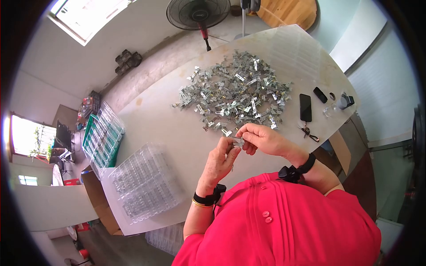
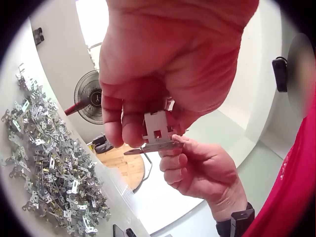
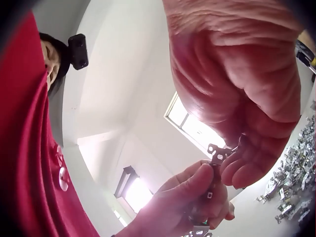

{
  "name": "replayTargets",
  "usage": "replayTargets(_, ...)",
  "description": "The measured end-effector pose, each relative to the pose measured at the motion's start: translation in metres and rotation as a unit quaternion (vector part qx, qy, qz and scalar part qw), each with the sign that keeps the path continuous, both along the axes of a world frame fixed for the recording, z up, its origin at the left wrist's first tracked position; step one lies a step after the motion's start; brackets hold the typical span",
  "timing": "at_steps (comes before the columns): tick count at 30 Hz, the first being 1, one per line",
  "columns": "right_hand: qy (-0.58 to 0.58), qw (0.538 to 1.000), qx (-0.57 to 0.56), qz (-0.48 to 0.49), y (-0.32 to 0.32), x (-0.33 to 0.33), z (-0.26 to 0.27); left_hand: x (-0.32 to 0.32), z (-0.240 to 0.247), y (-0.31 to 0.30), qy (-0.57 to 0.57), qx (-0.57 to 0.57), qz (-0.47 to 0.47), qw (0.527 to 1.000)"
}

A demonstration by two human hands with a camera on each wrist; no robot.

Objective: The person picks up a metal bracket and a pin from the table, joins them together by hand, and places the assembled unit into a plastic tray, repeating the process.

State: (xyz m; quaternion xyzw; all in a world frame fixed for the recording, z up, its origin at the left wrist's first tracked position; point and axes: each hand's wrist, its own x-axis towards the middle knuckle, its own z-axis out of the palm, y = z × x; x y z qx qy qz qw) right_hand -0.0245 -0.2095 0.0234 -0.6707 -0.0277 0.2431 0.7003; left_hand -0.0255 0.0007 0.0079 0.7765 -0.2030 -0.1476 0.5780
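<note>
A small metal bracket is held between both hands near the table's front edge. The left hand pinches it with thumb and fingers; in the left wrist view its flat plate and upright square tab show below that palm. The right hand grips the other end with curled fingers and thumb. In the right wrist view, a holed end of the bracket sticks out between the two hands. Just beyond them lies a wide pile of similar metal brackets.
Stacked clear plastic trays stand at the left on the table, with a green tray beyond. To the right lie a phone, a small black device and a cord. A fan stands behind the table.
</note>
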Motion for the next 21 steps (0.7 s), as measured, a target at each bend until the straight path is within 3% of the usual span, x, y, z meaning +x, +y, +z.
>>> replayTargets(6,0.003,1.000,-0.024,-0.019,0.008,-0.013,0.016,-0.005,0.001,0.000,-0.113,0.039,-0.029,0.992)
replayTargets(18,-0.016,0.994,-0.108,0.000,0.009,-0.022,0.003,-0.012,-0.007,-0.002,-0.191,0.066,-0.049,0.978)
replayTargets(20,-0.138,0.987,-0.060,-0.050,0.011,-0.018,-0.010,-0.012,-0.009,-0.006,-0.197,0.085,-0.051,0.975)
replayTargets(21,-0.138,0.988,-0.057,-0.046,0.011,-0.016,-0.013,-0.013,-0.009,-0.007,-0.203,0.104,-0.055,0.972)
